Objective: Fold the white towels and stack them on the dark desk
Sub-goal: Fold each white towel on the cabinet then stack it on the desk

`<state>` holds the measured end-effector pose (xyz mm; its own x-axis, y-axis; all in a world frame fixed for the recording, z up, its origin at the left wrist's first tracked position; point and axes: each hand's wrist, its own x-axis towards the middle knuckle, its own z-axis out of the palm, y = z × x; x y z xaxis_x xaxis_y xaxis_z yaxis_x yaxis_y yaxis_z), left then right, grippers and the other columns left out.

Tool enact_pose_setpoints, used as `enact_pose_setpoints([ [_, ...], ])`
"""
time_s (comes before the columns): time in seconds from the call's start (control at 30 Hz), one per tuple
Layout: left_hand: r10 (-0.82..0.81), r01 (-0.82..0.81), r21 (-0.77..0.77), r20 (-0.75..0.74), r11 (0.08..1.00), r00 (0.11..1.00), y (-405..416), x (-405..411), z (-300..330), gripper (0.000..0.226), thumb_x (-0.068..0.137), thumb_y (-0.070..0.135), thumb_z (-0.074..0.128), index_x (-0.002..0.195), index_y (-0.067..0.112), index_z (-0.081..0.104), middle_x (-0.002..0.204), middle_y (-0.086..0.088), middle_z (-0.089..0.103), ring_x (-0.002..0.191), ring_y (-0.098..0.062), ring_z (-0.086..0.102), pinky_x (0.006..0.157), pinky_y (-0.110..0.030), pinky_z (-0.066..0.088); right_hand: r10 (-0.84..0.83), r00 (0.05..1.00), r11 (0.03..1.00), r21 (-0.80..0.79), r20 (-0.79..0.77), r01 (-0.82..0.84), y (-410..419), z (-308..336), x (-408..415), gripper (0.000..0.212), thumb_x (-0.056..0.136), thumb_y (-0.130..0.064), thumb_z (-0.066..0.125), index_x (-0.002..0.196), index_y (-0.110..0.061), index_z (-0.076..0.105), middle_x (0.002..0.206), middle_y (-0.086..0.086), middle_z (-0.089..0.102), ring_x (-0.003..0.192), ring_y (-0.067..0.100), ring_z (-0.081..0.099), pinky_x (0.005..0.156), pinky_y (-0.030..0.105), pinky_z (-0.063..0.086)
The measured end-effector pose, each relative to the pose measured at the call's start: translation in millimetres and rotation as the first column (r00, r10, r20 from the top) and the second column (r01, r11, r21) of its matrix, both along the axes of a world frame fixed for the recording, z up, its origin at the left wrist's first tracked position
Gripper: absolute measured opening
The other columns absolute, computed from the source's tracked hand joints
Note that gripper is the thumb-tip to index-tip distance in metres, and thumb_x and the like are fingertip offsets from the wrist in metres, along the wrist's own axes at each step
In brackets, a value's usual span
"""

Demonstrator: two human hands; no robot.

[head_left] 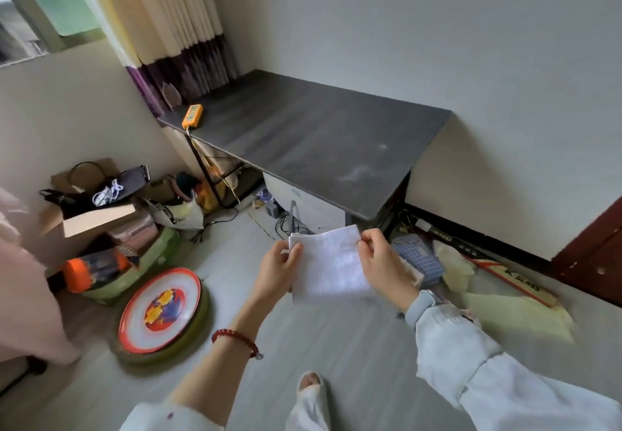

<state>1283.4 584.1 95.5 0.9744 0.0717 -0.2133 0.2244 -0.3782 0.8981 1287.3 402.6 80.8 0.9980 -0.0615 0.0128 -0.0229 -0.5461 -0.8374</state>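
A small white towel (331, 264) hangs in the air in front of me, folded to a rough rectangle. My left hand (278, 269) pinches its upper left corner between thumb and fingers. My right hand (383, 262) pinches its upper right edge. The dark desk (303, 134) stands ahead against the wall, beyond and above the towel. No towels lie on its top; an orange device (192, 115) sits at its far left corner.
Boxes and bags (97, 201) clutter the floor at left, with a round colourful tray (161, 309) on a green basin. Cables and a white cabinet (303, 201) sit under the desk. A blue checked cloth (420, 259) and yellowish papers lie at right. A dark red door (595, 249) stands at far right.
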Motion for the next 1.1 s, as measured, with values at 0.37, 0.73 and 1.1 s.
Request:
enact_pose_setpoints([
  [0.37, -0.268, 0.269, -0.005, -0.097, 0.963, 0.959, 26, 341, 22, 0.019, 0.093, 0.019, 0.049, 0.108, 0.009, 0.055, 0.094, -0.007, 0.063, 0.07, -0.016, 0.063, 0.052, -0.024, 0.055, -0.158, 0.984, 0.983, 0.079, -0.086, 0.165, 21, 16, 292, 0.018, 0.097, -0.02, 0.039, 0.109, -0.01, 0.047, 0.091, -0.004, 0.054, 0.086, 0.02, 0.053, 0.079, 0.038, 0.045],
  [0.73, -0.436, 0.412, -0.143, -0.271, 0.9, 0.858, -53, 604, -36, 0.03, 0.091, 0.012, 0.051, 0.12, 0.013, 0.049, 0.104, -0.009, 0.063, 0.092, -0.019, 0.065, 0.074, -0.027, 0.056, -0.267, 0.927, 0.951, 0.081, -0.265, 0.297, -60, -45, 534, 0.008, 0.093, -0.025, 0.045, 0.101, -0.023, 0.046, 0.087, -0.011, 0.054, 0.083, 0.012, 0.056, 0.079, 0.034, 0.051],
  [1.1, -0.458, 0.468, -0.016, -0.236, 0.884, 0.857, -139, 801, -106, 0.041, 0.089, 0.01, 0.048, 0.129, 0.017, 0.046, 0.103, -0.002, 0.059, 0.099, -0.021, 0.059, 0.086, -0.037, 0.052, -0.423, 0.837, 0.878, 0.071, -0.348, 0.473, -111, -100, 709, 0.027, 0.094, -0.016, 0.043, 0.121, -0.016, 0.045, 0.099, -0.005, 0.051, 0.094, 0.014, 0.054, 0.081, 0.028, 0.047],
])
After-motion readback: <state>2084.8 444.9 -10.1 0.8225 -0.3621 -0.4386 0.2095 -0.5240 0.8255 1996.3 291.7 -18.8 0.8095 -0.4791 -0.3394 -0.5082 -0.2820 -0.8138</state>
